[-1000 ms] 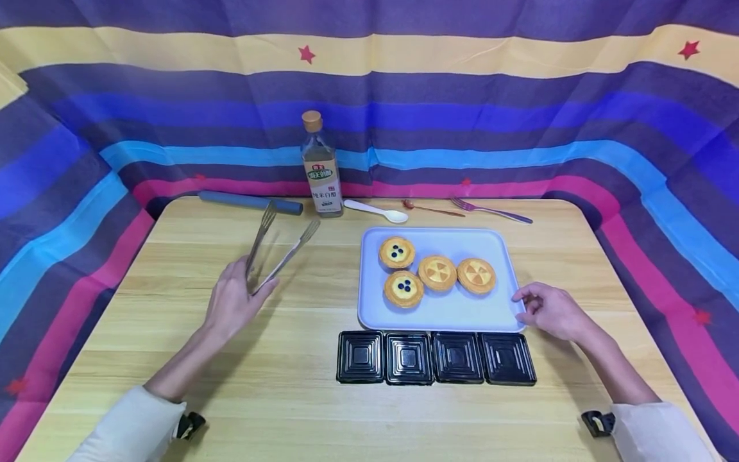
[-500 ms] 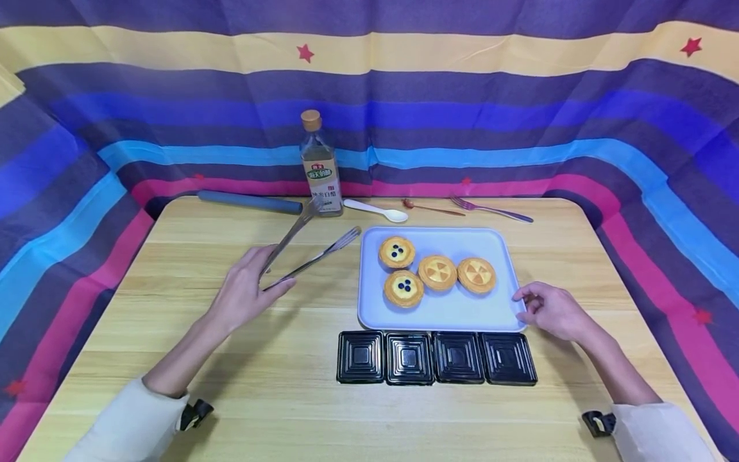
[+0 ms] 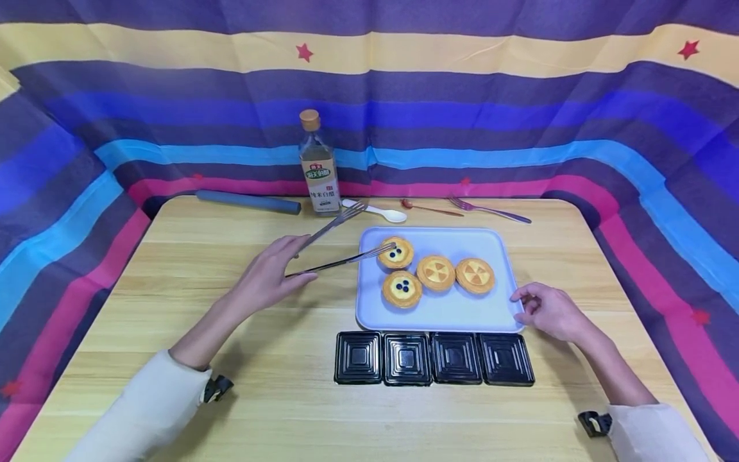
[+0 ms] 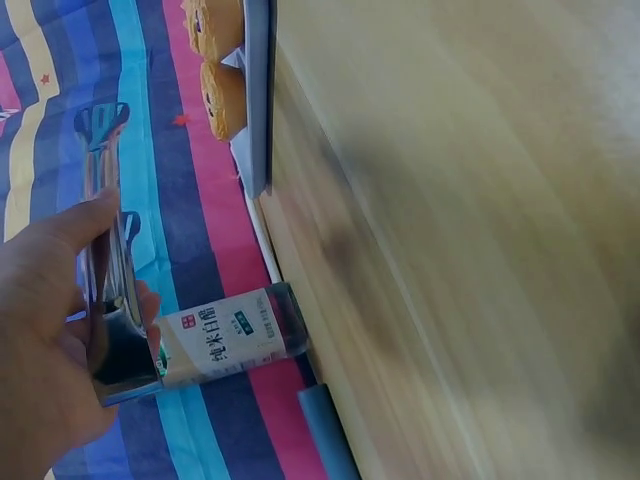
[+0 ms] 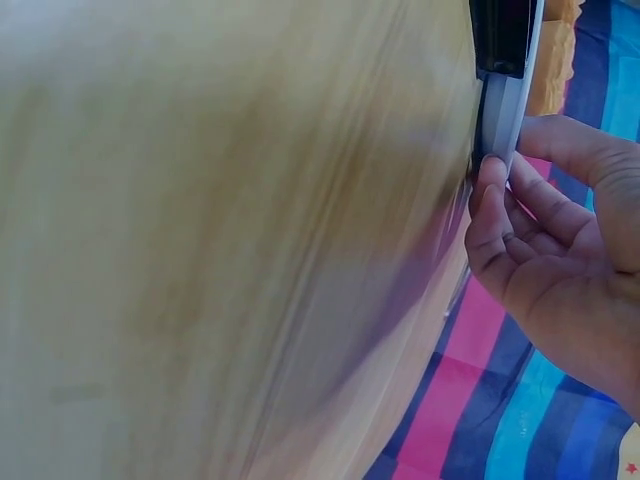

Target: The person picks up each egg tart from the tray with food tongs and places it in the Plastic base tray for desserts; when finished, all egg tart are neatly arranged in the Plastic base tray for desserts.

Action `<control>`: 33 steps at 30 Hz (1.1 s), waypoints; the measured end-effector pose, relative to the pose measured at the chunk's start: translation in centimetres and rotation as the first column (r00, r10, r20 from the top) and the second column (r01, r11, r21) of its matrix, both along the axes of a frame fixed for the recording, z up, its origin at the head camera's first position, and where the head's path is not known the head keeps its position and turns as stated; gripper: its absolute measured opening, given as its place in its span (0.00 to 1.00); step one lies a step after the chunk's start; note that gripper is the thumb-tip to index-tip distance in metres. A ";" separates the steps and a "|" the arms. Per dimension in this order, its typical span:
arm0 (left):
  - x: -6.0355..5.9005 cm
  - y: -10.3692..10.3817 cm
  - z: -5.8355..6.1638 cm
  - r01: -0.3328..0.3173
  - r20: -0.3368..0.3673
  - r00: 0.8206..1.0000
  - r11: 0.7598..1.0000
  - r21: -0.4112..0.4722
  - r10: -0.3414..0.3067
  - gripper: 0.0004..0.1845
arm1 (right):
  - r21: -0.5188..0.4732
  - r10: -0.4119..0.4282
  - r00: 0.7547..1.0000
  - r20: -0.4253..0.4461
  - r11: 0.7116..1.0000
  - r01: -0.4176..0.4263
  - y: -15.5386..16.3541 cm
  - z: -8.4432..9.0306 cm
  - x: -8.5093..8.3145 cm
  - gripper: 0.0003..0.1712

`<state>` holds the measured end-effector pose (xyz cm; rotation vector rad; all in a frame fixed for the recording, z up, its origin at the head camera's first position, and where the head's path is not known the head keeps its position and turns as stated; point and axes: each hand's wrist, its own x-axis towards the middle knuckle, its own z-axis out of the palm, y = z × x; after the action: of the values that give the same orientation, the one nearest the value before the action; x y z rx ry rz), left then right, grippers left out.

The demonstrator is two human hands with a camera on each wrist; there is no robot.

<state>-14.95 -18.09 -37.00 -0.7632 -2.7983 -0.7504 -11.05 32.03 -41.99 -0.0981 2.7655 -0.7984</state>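
My left hand (image 3: 308, 256) grips open metal tongs (image 3: 340, 262) left of the pale blue tray (image 3: 450, 311). One tong tip reaches the rear blueberry tart (image 3: 396, 253); the other points toward the white spoon. A second blueberry tart (image 3: 402, 289) and two orange-patterned tarts (image 3: 436, 273) also lie on the tray. My right hand (image 3: 519, 303) holds the tray's front right corner, thumb and curled fingers (image 5: 490, 200) on the tray rim (image 5: 500, 110). The left wrist view shows the left hand (image 4: 50, 330) around the tongs (image 4: 110, 300).
Several black square containers (image 3: 407, 358) stand in a row before the tray. Along the table's back edge are a vinegar bottle (image 3: 319, 167), a blue roll (image 3: 248, 202), a white spoon (image 3: 375, 210), a small copper spoon (image 3: 430, 208) and a fork (image 3: 491, 210). Striped cloth walls surround the table.
My left hand has swung the tongs to the right, from over the bare table to the tray's left edge. The right hand has stayed on the tray corner.
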 end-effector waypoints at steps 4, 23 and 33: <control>-0.9 0.6 0.0 0.018 0.038 0.999 0.999 -0.037 -0.016 0.37 | 0.004 0.000 1.000 0.012 1.000 0.000 0.0 -0.1 -0.1 0.19; -3.7 2.9 -0.6 0.138 0.166 0.980 0.973 -0.187 -0.108 0.33 | 0.010 -0.004 1.000 0.002 1.000 0.004 0.0 -0.1 -0.1 0.19; -3.7 3.5 -0.7 0.127 0.166 0.982 0.971 -0.204 -0.094 0.31 | 0.002 -0.002 1.000 0.000 1.000 0.002 0.0 -0.1 -0.2 0.19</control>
<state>-18.67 -14.62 -37.71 -0.9415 -3.0343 -0.5523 -11.21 32.01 -42.09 -0.0949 2.7665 -0.7963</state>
